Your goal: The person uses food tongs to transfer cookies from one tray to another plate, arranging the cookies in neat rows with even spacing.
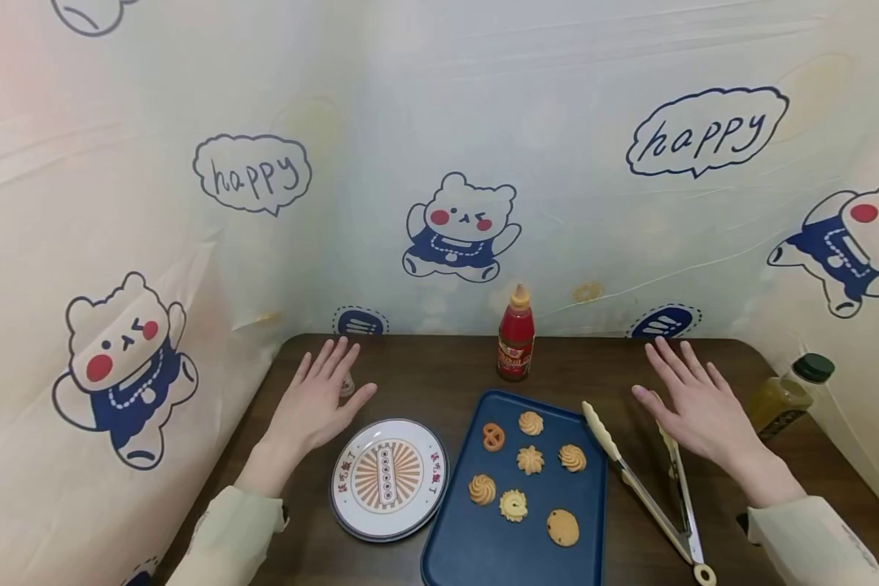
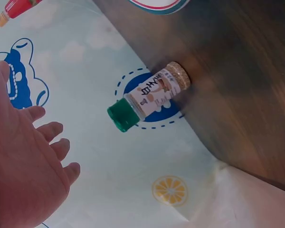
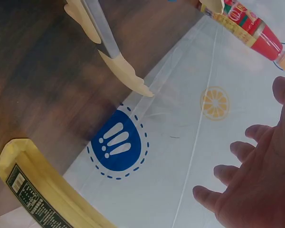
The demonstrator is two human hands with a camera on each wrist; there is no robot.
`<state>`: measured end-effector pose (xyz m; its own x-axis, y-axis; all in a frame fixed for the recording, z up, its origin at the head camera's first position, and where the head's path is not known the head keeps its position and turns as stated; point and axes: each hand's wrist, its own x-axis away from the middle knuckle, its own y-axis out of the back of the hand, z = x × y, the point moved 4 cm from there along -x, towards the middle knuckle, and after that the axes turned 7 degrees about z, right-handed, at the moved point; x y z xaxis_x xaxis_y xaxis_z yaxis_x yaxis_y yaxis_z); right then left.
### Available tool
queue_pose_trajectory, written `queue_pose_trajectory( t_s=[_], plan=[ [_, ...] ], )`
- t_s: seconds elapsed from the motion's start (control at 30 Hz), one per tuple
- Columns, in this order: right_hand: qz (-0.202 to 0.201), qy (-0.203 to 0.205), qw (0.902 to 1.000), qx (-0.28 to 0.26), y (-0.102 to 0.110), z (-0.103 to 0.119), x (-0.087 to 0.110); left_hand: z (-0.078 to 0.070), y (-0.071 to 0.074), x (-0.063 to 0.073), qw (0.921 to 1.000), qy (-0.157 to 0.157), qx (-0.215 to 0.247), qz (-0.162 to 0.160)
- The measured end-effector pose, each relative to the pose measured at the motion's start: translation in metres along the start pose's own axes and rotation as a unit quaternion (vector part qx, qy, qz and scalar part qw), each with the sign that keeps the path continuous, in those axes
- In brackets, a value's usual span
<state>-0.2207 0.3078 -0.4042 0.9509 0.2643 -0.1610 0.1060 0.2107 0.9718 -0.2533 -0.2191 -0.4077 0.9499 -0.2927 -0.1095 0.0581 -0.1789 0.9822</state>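
My left hand (image 1: 313, 407) is held out with spread, straight fingers and holds nothing. Partly hidden behind it in the head view stands a seasoning shaker (image 2: 149, 95), whose green cap and label show in the left wrist view. My right hand (image 1: 703, 411), also flat with fingers apart, hovers above a pair of tongs (image 1: 652, 500) with cream tips and spread arms. An oil bottle (image 1: 784, 399) with a dark green cap is just right of that hand. Between the hands lies a blue tray (image 1: 513, 561) bearing several cookies (image 1: 531, 461) and a pretzel (image 1: 493, 437).
White plates (image 1: 386, 521), stacked, sit left of the tray. A red sauce bottle (image 1: 516, 338) stands upright at the back of the dark wooden table (image 1: 439, 366). A printed cloth (image 1: 337, 244) hangs behind and along both sides.
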Motion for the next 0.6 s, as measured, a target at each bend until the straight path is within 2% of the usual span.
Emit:
queue_pose_trajectory(
  t_s=[0.2, 0.33, 0.43, 0.6],
  plan=[
    [-0.003, -0.004, 1.0000, -0.004, -0.001, 0.003, 0.010, 0.006, -0.001, 0.008, 0.9998, 0.000, 0.013, -0.018],
    [-0.021, -0.015, 0.9993, -0.026, -0.002, 0.007, 0.018, 0.010, -0.003, 0.014, 0.9980, -0.004, 0.043, -0.047],
    [-0.032, -0.026, 0.9980, -0.048, -0.006, 0.009, 0.026, 0.014, -0.006, 0.019, 0.9950, 0.002, 0.079, -0.061],
    [-0.046, -0.064, 0.9933, -0.085, -0.021, 0.010, 0.039, 0.024, -0.018, 0.024, 0.9830, 0.045, 0.174, -0.036]
  ],
)
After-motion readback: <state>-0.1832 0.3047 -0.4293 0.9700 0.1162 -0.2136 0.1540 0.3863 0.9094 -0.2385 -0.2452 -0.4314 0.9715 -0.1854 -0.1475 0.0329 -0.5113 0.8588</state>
